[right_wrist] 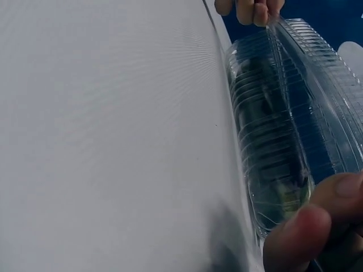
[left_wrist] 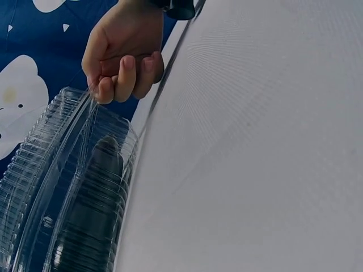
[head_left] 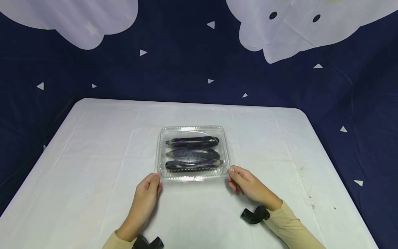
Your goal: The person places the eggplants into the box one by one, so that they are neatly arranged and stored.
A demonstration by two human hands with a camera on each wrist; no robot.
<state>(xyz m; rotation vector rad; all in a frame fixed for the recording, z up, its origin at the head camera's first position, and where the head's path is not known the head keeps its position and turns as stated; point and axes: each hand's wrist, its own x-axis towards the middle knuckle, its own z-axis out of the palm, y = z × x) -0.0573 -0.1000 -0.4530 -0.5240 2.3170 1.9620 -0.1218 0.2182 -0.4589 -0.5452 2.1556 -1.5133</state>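
Observation:
A clear plastic clamshell box (head_left: pixel 192 178) stands mid-table with its lid over several dark purple eggplants (head_left: pixel 193 155). My left hand (head_left: pixel 146 197) pinches the box's near left corner between thumb and curled fingers. At the near right corner, my right hand (head_left: pixel 247 183) pinches the rim the same way. In the left wrist view the left hand (left_wrist: pixel 126 56) grips the rim where lid and base meet, and a dark eggplant (left_wrist: pixel 93 204) shows through the ribbed side. The right wrist view has the right hand's thumb and finger (right_wrist: pixel 306 232) close by the box corner.
A white cloth covers the table (head_left: pixel 77 180), with a few small dark specks at the right. Behind it hangs a dark blue curtain (head_left: pixel 174 69) printed with white clouds and triangles. Black straps with camera mounts (head_left: pixel 256 214) sit on both wrists.

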